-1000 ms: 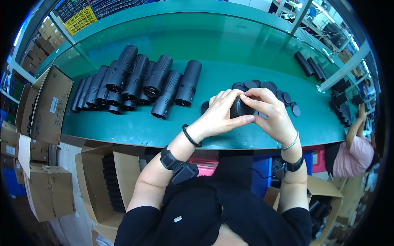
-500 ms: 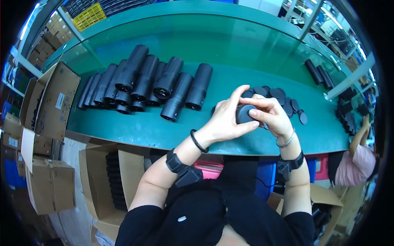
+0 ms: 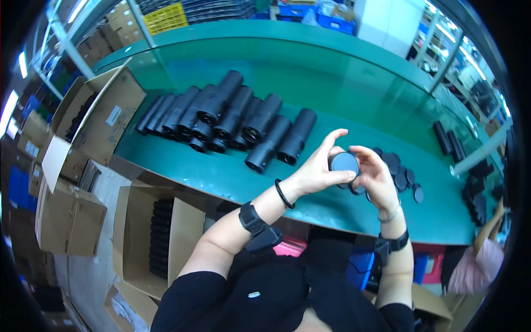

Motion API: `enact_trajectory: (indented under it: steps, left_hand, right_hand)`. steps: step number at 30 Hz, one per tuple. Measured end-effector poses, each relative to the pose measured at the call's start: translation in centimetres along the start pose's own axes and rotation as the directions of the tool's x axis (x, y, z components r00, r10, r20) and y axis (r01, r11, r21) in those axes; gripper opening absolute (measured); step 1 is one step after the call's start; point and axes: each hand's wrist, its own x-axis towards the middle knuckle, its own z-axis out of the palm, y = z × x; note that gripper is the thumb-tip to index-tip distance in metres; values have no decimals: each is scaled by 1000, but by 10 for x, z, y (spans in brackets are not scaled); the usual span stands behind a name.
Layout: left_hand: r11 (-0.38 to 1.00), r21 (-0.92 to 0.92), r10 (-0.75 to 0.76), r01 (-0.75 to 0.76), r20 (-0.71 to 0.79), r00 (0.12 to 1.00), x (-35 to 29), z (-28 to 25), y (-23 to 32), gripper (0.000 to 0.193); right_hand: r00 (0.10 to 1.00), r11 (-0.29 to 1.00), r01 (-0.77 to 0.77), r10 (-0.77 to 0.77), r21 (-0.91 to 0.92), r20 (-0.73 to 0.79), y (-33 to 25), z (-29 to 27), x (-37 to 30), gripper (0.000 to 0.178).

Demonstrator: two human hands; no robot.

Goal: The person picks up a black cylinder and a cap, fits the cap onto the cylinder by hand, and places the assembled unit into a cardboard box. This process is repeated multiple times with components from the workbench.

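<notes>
Above the green table (image 3: 215,169), a dark cap (image 3: 344,162) held up

Over the table's near side, right of its middle, the round cap is raised with its flat top turned toward the wearer. The left hand (image 3: 321,172) grips it, thumb along the lower rim and fingers behind, while its index finger sticks up free. The right hand (image 3: 380,181) is curled at the cap's right rim, thumb and fingers bent close; whether it also bears the grip, I cannot tell.

On the table just beyond the right hand lie loose dark discs (image 3: 391,160), some overlapping, partly hidden by the fingers. Across the table's left half, black tubes (image 3: 221,97) are heaped side by side, a few resting on others, their near ends pointing toward the front edge. Toward the table's right end lie more black tubes, smaller in view (image 3: 442,138).

Against the table's left end stands an open carton (image 3: 113,119) with dark things inside. Below the table's front edge, to the left, a second carton (image 3: 133,238) holds a column of black pieces (image 3: 160,238). Past the table's far edge, at the left, is a yellow crate (image 3: 166,18). By its right end, a co-worker in pink (image 3: 478,268) is partly in view.
</notes>
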Motion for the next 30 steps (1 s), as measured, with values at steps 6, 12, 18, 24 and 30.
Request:
enact_trajectory:
  steps: [6, 12, 18, 24, 30]
  left_hand:
    - [910, -409, 4, -65, -148, 989, 23, -9, 1, 69]
    - [-26, 990, 575, 139, -99, 812, 35, -108, 73, 63]
    - [-293, 717, 266, 633, -574, 774, 28, -219, 86, 75]
    - [-151, 809, 146, 568, -550, 822, 34, -241, 90, 101]
    - [501, 820, 282, 277, -457, 843, -1, -156, 136, 97]
  right_hand:
    - [999, 921, 33, -23, -389, 30, 23, -5, 0, 91]
    - [892, 927, -236, 87, -292, -444, 17, -124, 32, 68]
    - [613, 761, -552, 93, -341, -785, 52, -304, 55, 75]
    - [462, 380, -664, -469, -644, -753, 85, -341, 77, 72]
    - [994, 500, -70, -37, -863, -102, 54, -219, 90, 36]
